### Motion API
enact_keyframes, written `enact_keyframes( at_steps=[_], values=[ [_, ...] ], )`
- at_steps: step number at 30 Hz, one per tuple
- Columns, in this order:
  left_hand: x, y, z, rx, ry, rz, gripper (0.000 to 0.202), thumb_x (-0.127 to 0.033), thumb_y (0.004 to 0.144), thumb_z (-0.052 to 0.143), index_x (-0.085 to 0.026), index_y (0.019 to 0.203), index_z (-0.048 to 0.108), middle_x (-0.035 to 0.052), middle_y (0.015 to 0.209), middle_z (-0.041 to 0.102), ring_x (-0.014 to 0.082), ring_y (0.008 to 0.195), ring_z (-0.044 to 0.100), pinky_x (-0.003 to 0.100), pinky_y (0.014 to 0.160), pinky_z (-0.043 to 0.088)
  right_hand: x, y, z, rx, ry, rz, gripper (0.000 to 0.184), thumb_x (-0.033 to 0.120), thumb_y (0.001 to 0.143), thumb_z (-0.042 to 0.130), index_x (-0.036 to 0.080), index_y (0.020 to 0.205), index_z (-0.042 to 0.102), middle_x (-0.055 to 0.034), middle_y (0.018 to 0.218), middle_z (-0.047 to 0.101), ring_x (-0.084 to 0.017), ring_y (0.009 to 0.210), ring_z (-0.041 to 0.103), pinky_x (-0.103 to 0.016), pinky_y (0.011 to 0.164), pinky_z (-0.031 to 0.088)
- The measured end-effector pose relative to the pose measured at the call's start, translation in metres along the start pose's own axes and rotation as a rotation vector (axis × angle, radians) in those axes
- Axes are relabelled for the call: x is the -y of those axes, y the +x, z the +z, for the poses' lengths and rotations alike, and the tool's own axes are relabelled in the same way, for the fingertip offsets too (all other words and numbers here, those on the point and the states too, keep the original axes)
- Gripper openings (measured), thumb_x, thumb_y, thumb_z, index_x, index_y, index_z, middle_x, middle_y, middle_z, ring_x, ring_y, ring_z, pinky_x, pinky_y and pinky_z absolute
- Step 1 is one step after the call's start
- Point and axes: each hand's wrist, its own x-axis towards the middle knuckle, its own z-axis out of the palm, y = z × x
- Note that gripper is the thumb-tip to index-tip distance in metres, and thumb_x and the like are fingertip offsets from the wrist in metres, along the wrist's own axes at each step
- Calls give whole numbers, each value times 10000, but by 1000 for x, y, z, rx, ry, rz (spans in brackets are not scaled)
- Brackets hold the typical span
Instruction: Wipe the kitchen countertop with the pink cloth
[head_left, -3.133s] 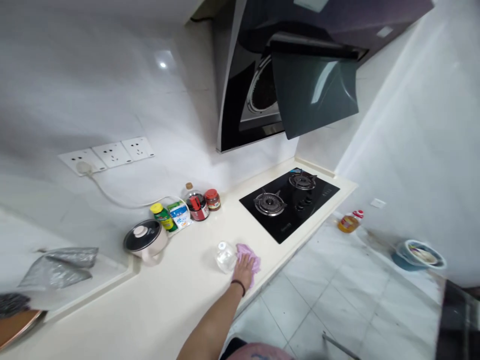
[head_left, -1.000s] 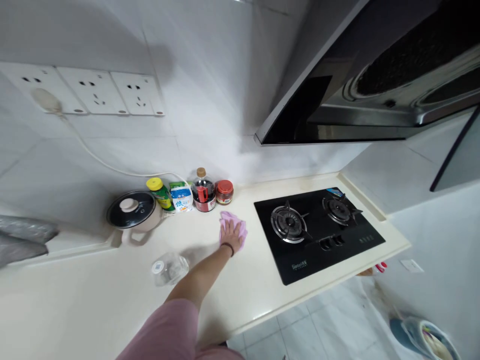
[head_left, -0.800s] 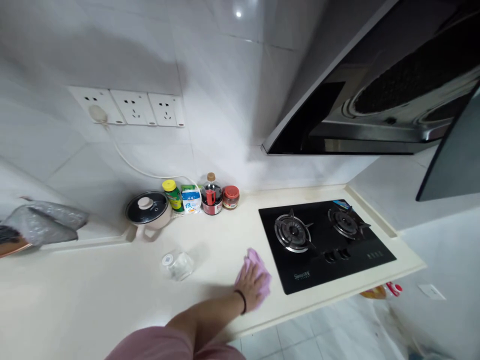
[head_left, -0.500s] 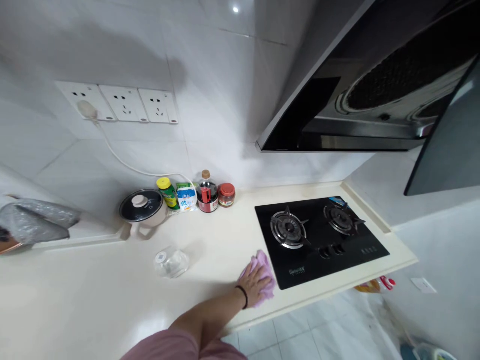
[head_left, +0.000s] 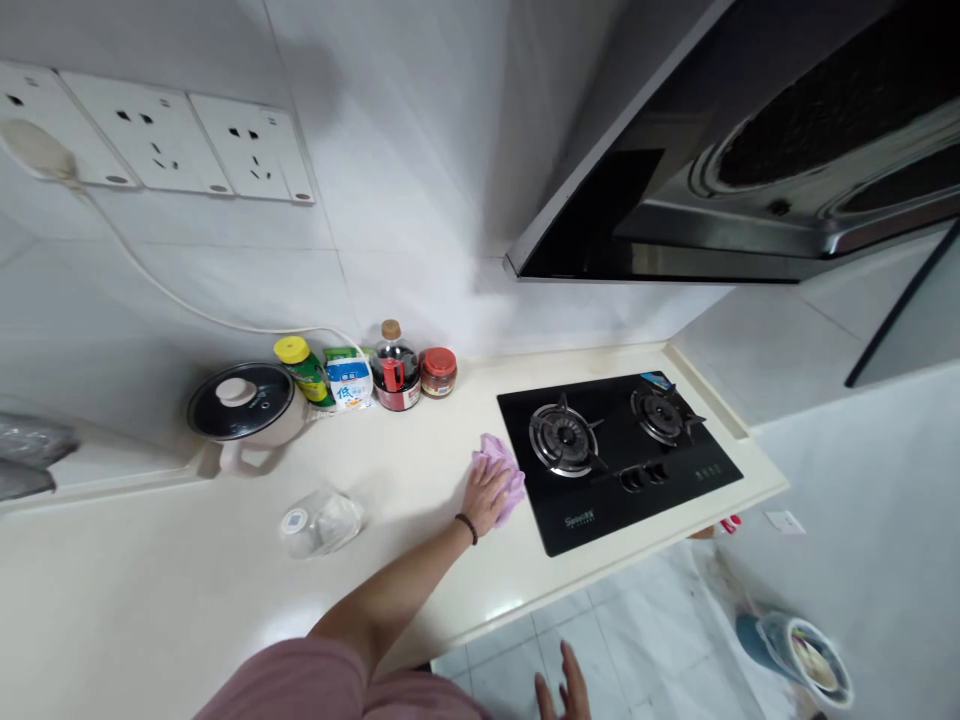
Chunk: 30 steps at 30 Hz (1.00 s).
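Observation:
My left hand (head_left: pixel 486 496) presses on a crumpled pink cleaning cloth (head_left: pixel 510 478) on the cream countertop, just left of the black gas hob (head_left: pixel 607 505). A dark beaded bracelet circles that wrist. At the bottom edge of the view, over the floor, my right hand (head_left: pixel 564 688) shows only in part. Its fingers are apart and nothing is in them. To the left of the left forearm, a clear jar (head_left: pixel 322 522) lies on its side on the countertop.
Along the wall stand a lidded pot (head_left: pixel 251 400), a yellow-capped container (head_left: pixel 304 370), a white packet (head_left: pixel 349 383), a dark sauce bottle (head_left: pixel 396 372) and a red-lidded jar (head_left: pixel 438 373). A range hood (head_left: pixel 675 230) overhangs the hob. A bin (head_left: pixel 795 655) stands on the floor.
My left hand has slid the cloth toward the wall along the hob's left side. My right hand has come into view at the bottom. The camera's view has shifted.

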Motion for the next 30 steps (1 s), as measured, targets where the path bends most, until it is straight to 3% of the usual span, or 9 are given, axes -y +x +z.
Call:
enact_keyframes(
  at_steps=[3,6,9,12,14,17,22,26,30],
  values=[
    [15,-15,-16,-174,-71,-87,579,-399,1092,247,-263,1521,611,52,1682,494,294,1643,241,567,1334,253,20,39,29,77,16,-165,775,751,891,541,487,1612,437,-18,1693,457,-423,1463,533,-629,991,611],
    [31,-15,-43,-306,-114,-202,570,-396,1076,308,-216,1547,572,120,1629,541,292,1542,426,523,1295,364,63,101,69,167,-82,-376,826,664,974,511,302,1696,336,-115,1779,276,-408,1617,298,-620,1243,394],
    [41,-4,-75,-409,-131,-218,577,-375,1046,406,-166,1571,521,162,1602,555,295,1499,474,508,1278,399,115,158,120,216,-269,-445,826,664,1017,425,190,1691,353,-172,1792,196,-440,1652,144,-676,1269,289],
    [42,13,-109,-493,-110,-163,587,-339,1020,475,-162,1578,491,168,1621,534,298,1521,451,540,1282,388,148,189,168,306,-481,-434,727,607,1049,363,249,1681,380,-132,1795,214,-455,1650,124,-747,1254,225],
    [39,28,-131,-528,-72,-124,597,-314,1009,500,-166,1587,472,169,1655,496,299,1554,414,560,1289,372,153,197,191,374,-605,-416,654,577,1062,333,355,1676,366,-61,1797,233,-456,1646,138,-799,1238,171],
    [29,62,-165,-529,19,-100,647,-287,991,540,-135,1611,432,186,1724,393,310,1632,283,548,1320,318,145,210,205,423,-685,-454,602,562,1076,293,453,1668,316,20,1803,210,-436,1650,145,-800,1246,147],
    [11,136,-221,-429,203,-222,825,-286,919,685,-149,1659,349,213,1789,230,391,1676,86,570,1321,242,147,260,212,473,-695,-571,595,473,1079,313,416,1671,347,19,1801,221,-406,1651,176,-684,1290,230],
    [7,174,-250,-308,323,-452,776,-252,896,686,-160,1616,411,270,1732,304,451,1581,285,619,1221,318,163,303,232,429,-654,-666,619,455,1065,346,374,1679,359,-24,1792,259,-406,1643,209,-668,1281,274],
    [5,170,-252,-286,374,-500,512,-190,933,568,-181,1445,590,233,1492,554,381,1385,472,559,1123,383,175,334,255,398,-600,-752,624,467,1047,405,370,1664,403,-29,1764,328,-406,1629,244,-642,1273,307]
  ],
)
